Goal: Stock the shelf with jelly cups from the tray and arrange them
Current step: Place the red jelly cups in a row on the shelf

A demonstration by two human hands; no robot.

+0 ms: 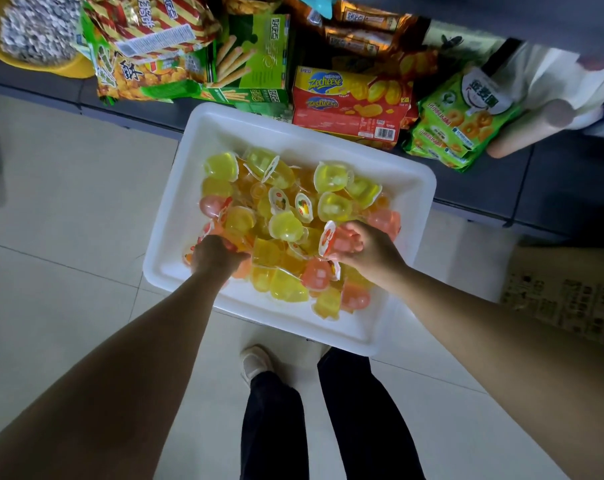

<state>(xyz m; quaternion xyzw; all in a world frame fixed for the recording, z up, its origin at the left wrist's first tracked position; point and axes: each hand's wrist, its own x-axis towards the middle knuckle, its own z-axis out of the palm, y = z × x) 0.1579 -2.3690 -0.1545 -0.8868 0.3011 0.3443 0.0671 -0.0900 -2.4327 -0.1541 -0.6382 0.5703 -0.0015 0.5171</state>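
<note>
- I see both of my hands down in the white tray [176, 216], which sits on the pale tiled floor [68, 209] right against the bottom edge of the dark shelf [494, 188].
- My right hand [366, 251] has its fingers curled round a pink jelly cup [342, 239] — the cup lies on its side, its printed foil lid turned to the left.
- My left hand [214, 254] is closed, knuckles up, over orange jelly cups [236, 242] at the tray's near-left corner; the fingers bend round at least one cup, but I cannot tell how many it has.
- The rest of the jelly cups [286, 226] lie in a loose heap across the tray: mostly yellow, some orange and pink, tipped every way, a few with lids facing up.
- On the shelf behind the tray stand green biscuit-stick boxes [255, 53] and, just to their right, stacked red and yellow Zecheese boxes [349, 105].
- Right of those lean green cookie bags [456, 129]; to the far left are striped snack bags [144, 26] and a yellow bag of seeds [37, 29].
- A cardboard box [567, 292] stands on the floor to the right of the tray.
- Below the tray I see my dark trousers [349, 410] and one pale shoe [255, 362] — the other foot is hidden.
</note>
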